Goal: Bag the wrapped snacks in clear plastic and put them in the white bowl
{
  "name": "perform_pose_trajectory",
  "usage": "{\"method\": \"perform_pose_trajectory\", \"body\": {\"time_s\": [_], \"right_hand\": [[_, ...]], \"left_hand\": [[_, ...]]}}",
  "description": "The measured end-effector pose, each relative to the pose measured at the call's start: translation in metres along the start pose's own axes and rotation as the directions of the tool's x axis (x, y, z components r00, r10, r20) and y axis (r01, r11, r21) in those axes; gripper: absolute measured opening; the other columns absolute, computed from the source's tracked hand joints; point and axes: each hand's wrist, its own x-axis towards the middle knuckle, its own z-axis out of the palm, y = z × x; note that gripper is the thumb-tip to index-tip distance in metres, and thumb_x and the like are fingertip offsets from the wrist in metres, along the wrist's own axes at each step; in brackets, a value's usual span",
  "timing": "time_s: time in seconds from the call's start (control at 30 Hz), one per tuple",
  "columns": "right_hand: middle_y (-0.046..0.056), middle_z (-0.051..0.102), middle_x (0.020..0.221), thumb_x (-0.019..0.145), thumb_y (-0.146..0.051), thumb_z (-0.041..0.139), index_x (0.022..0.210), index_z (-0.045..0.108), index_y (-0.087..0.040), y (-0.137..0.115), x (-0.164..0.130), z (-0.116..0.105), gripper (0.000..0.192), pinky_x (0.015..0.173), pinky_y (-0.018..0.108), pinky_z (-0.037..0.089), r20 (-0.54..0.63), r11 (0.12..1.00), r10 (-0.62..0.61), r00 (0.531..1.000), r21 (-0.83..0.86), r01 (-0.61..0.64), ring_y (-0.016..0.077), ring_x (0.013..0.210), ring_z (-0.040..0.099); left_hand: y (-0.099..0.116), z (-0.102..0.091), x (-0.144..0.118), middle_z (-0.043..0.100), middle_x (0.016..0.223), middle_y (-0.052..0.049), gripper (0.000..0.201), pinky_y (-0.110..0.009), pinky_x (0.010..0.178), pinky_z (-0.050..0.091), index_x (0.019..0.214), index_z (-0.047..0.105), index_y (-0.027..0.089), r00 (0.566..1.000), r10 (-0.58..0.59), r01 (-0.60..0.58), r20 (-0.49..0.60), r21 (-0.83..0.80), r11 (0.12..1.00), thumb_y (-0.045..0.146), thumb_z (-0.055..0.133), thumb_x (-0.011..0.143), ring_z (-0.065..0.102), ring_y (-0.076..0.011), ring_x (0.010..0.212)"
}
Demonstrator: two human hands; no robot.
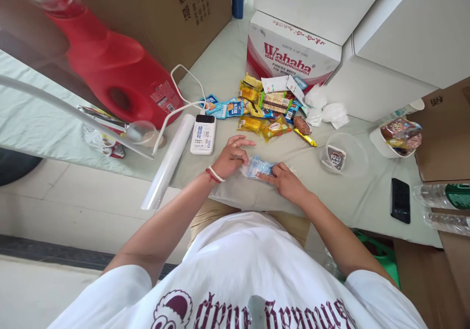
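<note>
One head-worn view, looking steeply down.
We look from above our own chest onto the table [227,74] close in front, facing forward, with the floor at left and stacked boxes [293,50] at the far edge.

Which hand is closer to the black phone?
Right. The right hand rests on the blue packet, left of the black phone. The left hand sits farther left.

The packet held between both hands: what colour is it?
Blue and white packet, seen in the head view.
</note>
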Motion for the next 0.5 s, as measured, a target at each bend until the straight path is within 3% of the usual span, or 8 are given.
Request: {"method": "perform_pose_trajectory", "body": {"time_s": [0.07, 0.17, 0.23, 0.3, 0.4, 0.5], "right_hand": [[0.006, 0.049, 0.094, 0.101, -0.007, 0.040, 0.146, 0.062, -0.035, 0.001, 0.002, 0.000, 0.058, 0.089, 0.034, 0.044, 0.010, 0.999, 0.007, 1.000, 0.033, -0.007, 0.0241, 0.097, 0.044], [0.006, 0.049, 0.094, 0.098, -0.004, 0.044, 0.139, 0.068, -0.034, 0.001, 0.004, 0.000, 0.056, 0.089, 0.033, 0.043, 0.003, 0.997, 0.013, 1.000, 0.075, -0.013, 0.0239, 0.096, 0.043], [0.006, 0.049, 0.094, 0.098, -0.004, 0.045, 0.138, 0.068, -0.033, 0.002, 0.003, 0.000, 0.055, 0.089, 0.033, 0.043, -0.005, 0.996, 0.015, 1.000, 0.084, -0.015, 0.0239, 0.096, 0.043], [0.005, 0.048, 0.093, 0.098, -0.004, 0.045, 0.140, 0.067, -0.034, 0.003, 0.002, 0.001, 0.056, 0.088, 0.032, 0.043, -0.010, 0.996, 0.018, 1.000, 0.090, -0.017, 0.0238, 0.096, 0.043], [0.005, 0.047, 0.093, 0.097, -0.002, 0.044, 0.139, 0.068, -0.034, 0.003, 0.003, 0.002, 0.058, 0.088, 0.032, 0.042, -0.014, 0.994, 0.019, 1.000, 0.105, -0.018, 0.0234, 0.097, 0.043], [0.006, 0.049, 0.094, 0.096, -0.002, 0.044, 0.132, 0.072, -0.030, 0.003, 0.005, 0.005, 0.053, 0.090, 0.033, 0.043, -0.013, 0.993, 0.022, 1.000, 0.119, -0.020, 0.0237, 0.098, 0.043]], "left_hand": [[-0.005, -0.001, -0.005, 0.076, 0.120, -0.009, 0.024, -0.051, 0.123, 0.039, 0.058, 0.061, 0.023, 0.999, -0.048, 0.049, 0.018, -0.069, 0.996, 0.011, 0.055, 0.078, 0.047, -0.0276, 0.143], [-0.010, 0.009, -0.010, 0.068, 0.130, -0.014, 0.014, -0.053, 0.121, 0.039, 0.090, 0.071, 0.020, 0.978, -0.181, 0.186, -0.108, 0.043, 0.982, 0.029, 0.061, 0.086, 0.049, -0.0304, 0.141], [-0.009, 0.016, -0.012, 0.057, 0.146, -0.019, 0.044, -0.060, 0.122, 0.034, 0.115, 0.069, 0.018, 0.944, -0.252, 0.293, -0.212, 0.186, 0.938, 0.043, 0.074, 0.080, 0.042, -0.0378, 0.146], [-0.005, 0.019, -0.014, 0.056, 0.147, -0.019, 0.049, -0.063, 0.121, 0.030, 0.115, 0.070, 0.017, 0.924, -0.303, 0.358, -0.232, 0.254, 0.899, 0.041, 0.081, 0.074, 0.039, -0.0427, 0.146], [0.009, 0.016, -0.018, 0.070, 0.113, -0.011, 0.015, -0.050, 0.106, 0.048, 0.093, 0.073, 0.018, 0.929, -0.328, 0.359, -0.174, 0.193, 0.913, 0.029, 0.070, 0.083, 0.062, -0.0302, 0.116], [0.035, 0.025, -0.021, 0.069, 0.092, -0.004, 0.013, -0.034, 0.082, 0.056, 0.090, 0.073, 0.019, 0.952, -0.260, 0.275, -0.160, 0.082, 0.958, 0.027, 0.062, 0.089, 0.065, -0.0187, 0.085]]}}
